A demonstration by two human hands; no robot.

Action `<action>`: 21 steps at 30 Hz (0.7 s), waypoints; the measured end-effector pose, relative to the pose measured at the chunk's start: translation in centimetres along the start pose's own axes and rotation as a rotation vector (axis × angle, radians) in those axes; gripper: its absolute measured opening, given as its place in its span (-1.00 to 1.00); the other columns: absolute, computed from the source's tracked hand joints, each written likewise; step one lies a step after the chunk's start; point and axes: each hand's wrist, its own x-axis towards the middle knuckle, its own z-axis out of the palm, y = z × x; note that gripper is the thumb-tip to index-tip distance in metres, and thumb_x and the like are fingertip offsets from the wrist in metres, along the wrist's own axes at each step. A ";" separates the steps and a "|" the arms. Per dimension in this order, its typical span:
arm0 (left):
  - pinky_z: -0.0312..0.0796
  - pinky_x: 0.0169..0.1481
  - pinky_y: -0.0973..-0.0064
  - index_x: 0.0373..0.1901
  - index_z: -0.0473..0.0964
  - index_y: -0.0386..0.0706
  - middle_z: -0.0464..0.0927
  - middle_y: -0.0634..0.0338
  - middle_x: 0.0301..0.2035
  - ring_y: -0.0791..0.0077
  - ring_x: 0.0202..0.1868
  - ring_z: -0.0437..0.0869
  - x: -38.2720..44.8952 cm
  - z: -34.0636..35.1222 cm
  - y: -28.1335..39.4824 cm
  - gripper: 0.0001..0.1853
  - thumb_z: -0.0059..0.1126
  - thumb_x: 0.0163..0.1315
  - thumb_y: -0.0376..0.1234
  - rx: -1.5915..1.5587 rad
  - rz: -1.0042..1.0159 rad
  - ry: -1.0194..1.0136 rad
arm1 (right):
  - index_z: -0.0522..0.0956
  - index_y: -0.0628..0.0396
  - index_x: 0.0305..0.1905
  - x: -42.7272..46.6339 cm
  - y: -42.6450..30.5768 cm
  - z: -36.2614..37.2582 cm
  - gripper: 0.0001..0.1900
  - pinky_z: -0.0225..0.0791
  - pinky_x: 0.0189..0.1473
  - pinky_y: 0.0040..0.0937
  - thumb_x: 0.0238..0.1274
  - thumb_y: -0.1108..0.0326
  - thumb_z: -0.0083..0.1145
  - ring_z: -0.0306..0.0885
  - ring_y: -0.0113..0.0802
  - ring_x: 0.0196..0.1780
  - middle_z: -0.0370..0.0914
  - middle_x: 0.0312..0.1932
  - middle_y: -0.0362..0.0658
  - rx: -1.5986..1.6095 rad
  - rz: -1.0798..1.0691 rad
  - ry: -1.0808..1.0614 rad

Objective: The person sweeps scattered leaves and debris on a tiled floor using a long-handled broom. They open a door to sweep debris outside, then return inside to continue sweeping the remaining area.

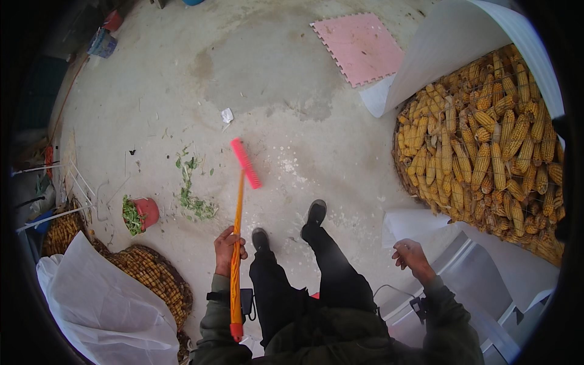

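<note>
My left hand (229, 250) is closed around the orange handle of a broom (236, 273), whose red-capped end lies over my left forearm. The broom's pink bristle head (246, 163) is on the concrete floor ahead of my feet. Out to the right, my right hand (410, 256) hangs with its fingers curled and holds nothing visible. Green leaves and stems (187, 191) lie scattered left of the broom head. Beside them a red bucket (148, 213) full of greens is tipped on its side. A crumpled white scrap (227, 115) lies beyond the broom head.
A large wire-mesh crib of corn cobs (479, 141) stands on the right, partly wrapped in white sheeting (438, 50). More cobs (150, 273) under a white cover (105, 310) are at lower left. A pink foam mat (360, 48) lies ahead. Metal panels (470, 273) are at lower right.
</note>
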 end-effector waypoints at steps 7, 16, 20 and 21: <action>0.25 -0.71 0.41 0.30 0.26 -0.19 0.48 0.06 -0.55 0.43 -0.75 0.39 0.7 -1.1 4.4 -0.47 0.04 0.27 -0.45 -0.238 0.007 -0.163 | 0.52 0.22 -0.03 2.9 -0.4 1.6 -0.69 0.35 -0.56 -0.47 0.35 0.18 0.07 0.54 -0.44 -0.51 0.61 -0.39 -0.10 -0.018 0.095 0.097; 0.39 -0.61 0.35 0.21 0.29 -0.22 0.49 0.06 -0.50 0.39 -0.67 0.47 15.2 10.1 8.9 -0.53 0.15 0.27 -0.41 -0.176 -0.064 -0.571 | 0.52 0.22 -0.04 0.0 -5.0 9.8 -0.69 0.37 -0.56 -0.47 0.36 0.17 0.07 0.55 -0.40 -0.52 0.62 -0.40 -0.07 -0.088 0.078 0.161; 0.41 -0.61 0.36 -0.03 0.34 -0.21 0.48 0.08 -0.51 0.43 -0.69 0.46 19.1 4.8 12.2 -0.72 0.13 0.27 -0.39 -0.293 -0.070 -0.539 | 0.52 0.21 -0.06 -1.4 -9.6 12.0 -0.71 0.37 -0.56 -0.48 0.36 0.19 0.06 0.55 -0.41 -0.52 0.61 -0.41 -0.08 -0.091 0.048 0.190; 0.42 -0.60 0.37 0.04 0.33 -0.20 0.47 0.09 -0.51 0.45 -0.69 0.45 19.2 1.9 12.8 -0.68 0.11 0.29 -0.38 -0.288 -0.015 -0.541 | 0.52 0.21 -0.06 -1.4 -10.9 12.3 -0.71 0.37 -0.55 -0.48 0.35 0.19 0.06 0.55 -0.41 -0.51 0.61 -0.41 -0.08 -0.089 0.037 0.210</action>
